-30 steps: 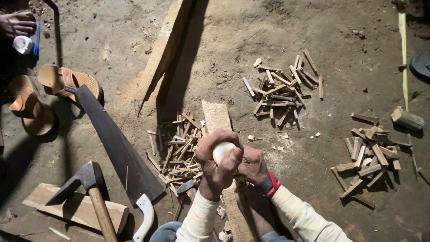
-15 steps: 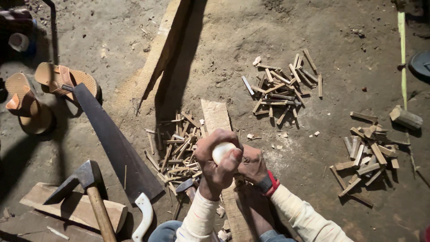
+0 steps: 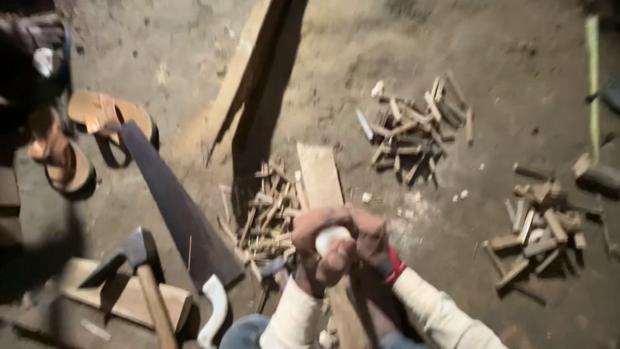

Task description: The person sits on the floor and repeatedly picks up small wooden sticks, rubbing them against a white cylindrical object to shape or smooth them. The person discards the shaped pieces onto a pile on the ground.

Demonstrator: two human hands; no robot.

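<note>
2 bare hands clasped low in the middle of the view, both wrapped around 1 white rounded handle (image 3: 330,238). Left hand (image 3: 321,253) closed tight on the handle's left side, fingers curled over it, cream sleeve behind the wrist. Right hand (image 3: 369,234) closed against the handle's right side, touching the left, a red band at its wrist. Only the pale knob showing between the fingers; what it belonged to hidden inside the grip. Directly under and beyond the hands, 1 narrow wooden plank (image 3: 320,174) lying on the dirt floor (image 3: 504,77), running away from the body. Just left of the left hand, a heap of short split sticks (image 3: 266,213), touching the plank's edge. Further left, a hand saw (image 3: 177,207) with a dark blade lying flat, its white grip near the left elbow. Beyond the saw, low at left, an axe (image 3: 139,258) resting across a flat board (image 3: 123,297). Far up and left, 2 tan sandals (image 3: 97,123), blurred. Above and right of the right hand, a second pile of sticks (image 3: 413,126), well apart. Far right, a third pile of chunkier offcuts (image 3: 539,232). Up from the hands, 1 long board (image 3: 248,77) angled across the ground, casting a dark shadow.
</note>
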